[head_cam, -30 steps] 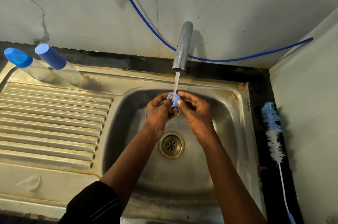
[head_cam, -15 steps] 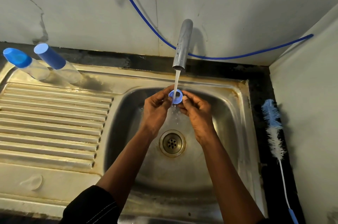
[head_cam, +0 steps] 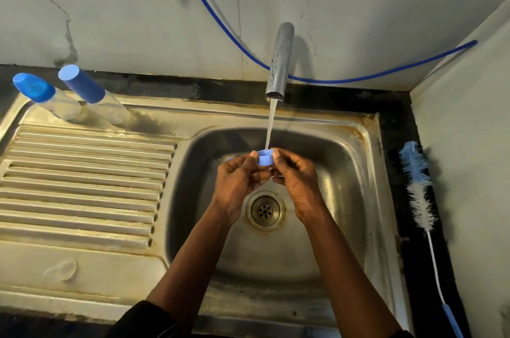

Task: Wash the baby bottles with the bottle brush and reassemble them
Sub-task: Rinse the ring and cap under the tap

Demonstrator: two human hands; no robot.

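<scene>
Pinching the ring (head_cam: 265, 159) between left hand (head_cam: 237, 180) and right hand (head_cam: 296, 180) under the stream (head_cam: 269, 128). Better to turn it slowly (inside too) and grip firmly.

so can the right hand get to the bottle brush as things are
Probably yes: the bottle brush lies uncovered right of the sink, but the right hand pinches the blue ring and must let go first.
</scene>
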